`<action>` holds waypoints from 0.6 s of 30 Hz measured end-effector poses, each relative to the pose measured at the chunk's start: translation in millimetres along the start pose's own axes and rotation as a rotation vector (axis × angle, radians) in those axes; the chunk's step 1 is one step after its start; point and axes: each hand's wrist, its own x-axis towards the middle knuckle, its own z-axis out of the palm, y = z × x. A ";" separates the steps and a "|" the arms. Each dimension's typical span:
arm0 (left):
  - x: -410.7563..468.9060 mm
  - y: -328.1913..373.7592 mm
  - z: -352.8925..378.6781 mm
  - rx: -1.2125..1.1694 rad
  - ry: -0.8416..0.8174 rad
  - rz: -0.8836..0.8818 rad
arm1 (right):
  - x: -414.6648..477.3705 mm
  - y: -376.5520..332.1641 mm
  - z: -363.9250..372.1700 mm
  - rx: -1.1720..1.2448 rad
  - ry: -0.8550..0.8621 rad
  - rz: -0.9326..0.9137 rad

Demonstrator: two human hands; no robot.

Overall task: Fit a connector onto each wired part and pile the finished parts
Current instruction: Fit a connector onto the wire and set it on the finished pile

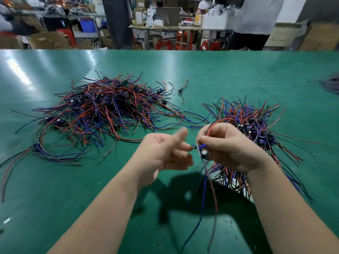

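Fitting seems underway: the right hand (227, 147) pinches a small blue plastic part with red and blue wires (202, 150), the curled left hand (165, 153) sits just beside it, whether holding anything I cannot tell, and next comes careful alignment.

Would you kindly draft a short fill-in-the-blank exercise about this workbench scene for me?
The table is covered in a ___ mat.
The right hand pinches a wired part whose body is ___.
The wider wire pile lies to the person's ___.
Missing words: green; blue; left.
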 end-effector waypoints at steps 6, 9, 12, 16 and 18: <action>5.7 -18.2 4.5 0.311 0.021 0.064 | 10.6 8.7 5.9 -0.386 0.324 0.059; 3.4 -18.2 -0.8 0.438 -0.120 0.073 | 8.0 -1.0 -1.7 -0.298 0.538 0.016; -1.1 -19.0 0.9 0.455 -0.345 -0.034 | 3.1 -13.4 -14.8 -0.085 0.719 -0.058; -2.2 -16.2 -2.1 0.455 -0.456 -0.107 | 5.1 -8.2 -15.4 -0.021 0.733 -0.076; -5.1 -13.9 -6.5 0.449 -0.481 -0.143 | 7.7 -5.8 -12.8 -0.013 0.753 -0.095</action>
